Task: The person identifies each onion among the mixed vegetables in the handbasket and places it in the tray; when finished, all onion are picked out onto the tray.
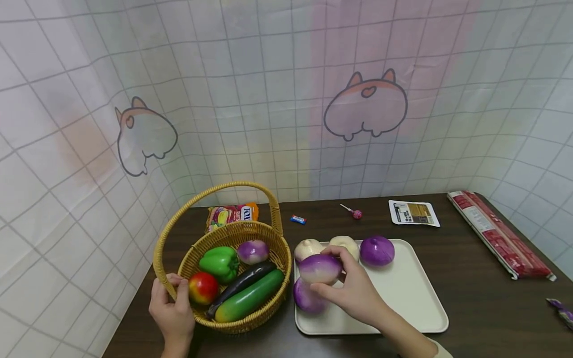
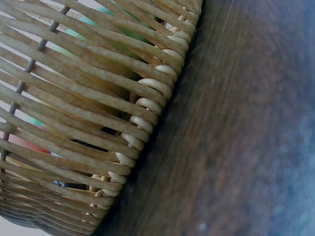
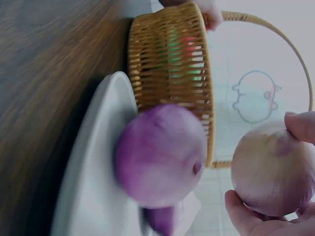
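I see the purple-and-white turnip pinched clear of the cream tray, and the wicker basket upright at its nine o'clock, gripped at the rim.

Only one scrap of lettering can be read: the white letters "FOX" on the colourful snack packet lying on the table just behind the wicker basket. The print on the white card, farther right of the basket, is probably text but too small to read.
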A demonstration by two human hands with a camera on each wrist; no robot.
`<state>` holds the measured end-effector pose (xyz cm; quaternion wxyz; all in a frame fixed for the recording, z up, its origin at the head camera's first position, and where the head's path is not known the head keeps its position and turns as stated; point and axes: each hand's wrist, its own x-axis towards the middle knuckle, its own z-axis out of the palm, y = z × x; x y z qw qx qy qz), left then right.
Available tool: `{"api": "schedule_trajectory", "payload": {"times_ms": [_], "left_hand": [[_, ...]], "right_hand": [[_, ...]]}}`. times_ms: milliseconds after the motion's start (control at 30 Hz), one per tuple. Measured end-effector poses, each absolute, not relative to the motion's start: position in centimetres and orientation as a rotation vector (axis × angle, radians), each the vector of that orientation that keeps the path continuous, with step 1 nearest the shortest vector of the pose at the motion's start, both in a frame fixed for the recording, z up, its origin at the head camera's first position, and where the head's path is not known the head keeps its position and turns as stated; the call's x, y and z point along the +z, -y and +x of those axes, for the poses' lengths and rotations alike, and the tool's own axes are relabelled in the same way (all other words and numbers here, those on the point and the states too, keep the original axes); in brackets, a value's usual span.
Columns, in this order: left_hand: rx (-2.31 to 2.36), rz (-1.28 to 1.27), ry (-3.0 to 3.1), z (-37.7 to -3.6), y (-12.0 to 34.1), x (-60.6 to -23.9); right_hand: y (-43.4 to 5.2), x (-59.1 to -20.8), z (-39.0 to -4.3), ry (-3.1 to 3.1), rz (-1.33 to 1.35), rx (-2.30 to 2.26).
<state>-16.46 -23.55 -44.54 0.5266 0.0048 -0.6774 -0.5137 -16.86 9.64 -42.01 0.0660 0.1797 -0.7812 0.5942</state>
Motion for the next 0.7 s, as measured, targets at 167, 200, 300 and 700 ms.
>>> {"api": "schedule_trajectory", "payload": {"times_ms": [167,200,300,700], "left_hand": [[-1.229,0.007,1.618,-16.4,23.6,-44.6],[-1.229,0.007,1.619,-16.5,23.6,-44.6],[-1.227,0.015,1.622,-16.5,23.7,-44.6],[-1.224,0.036,1.672,-16.2,23.6,-44.3]], "right_hand": [[-11.3,-42.8,-16.5,2.307,0.510,1.768],[-11.6,-42.9,-16.4,2.303,0.503,1.762],[-12.4,-43.3,-16.2,2.308,0.472,1.718],[-14.8,-45.1,-15.7,2.386,0.387,1.514]]}}
